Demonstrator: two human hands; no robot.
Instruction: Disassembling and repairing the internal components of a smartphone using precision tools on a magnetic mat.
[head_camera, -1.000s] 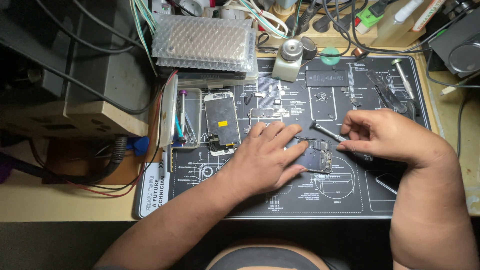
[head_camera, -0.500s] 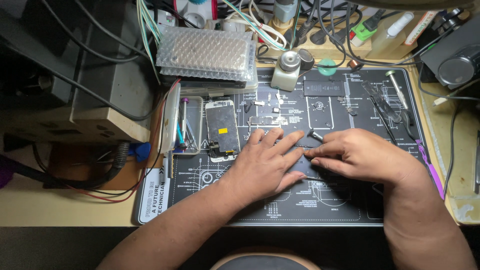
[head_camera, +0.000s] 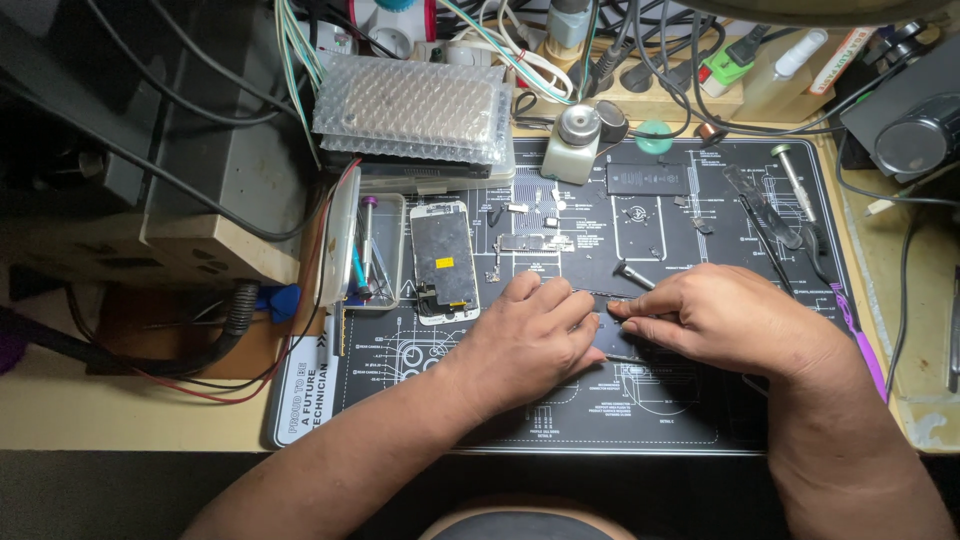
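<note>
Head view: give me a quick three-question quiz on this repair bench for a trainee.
1. True or false: the detached phone screen lies to the left of the left hand.
2. What covers the flat pack at the top of the black mat? A) bubble wrap B) cloth C) foil
3. Fill in: the two hands meet over a small dark ____ lying on the mat.

Key
1. True. The screen lies between the clear tool tray and the left hand.
2. A. The bubble wrap covers it.
3. Phone. The phone is mostly hidden; the right hand has its fingers at its edge.
</note>
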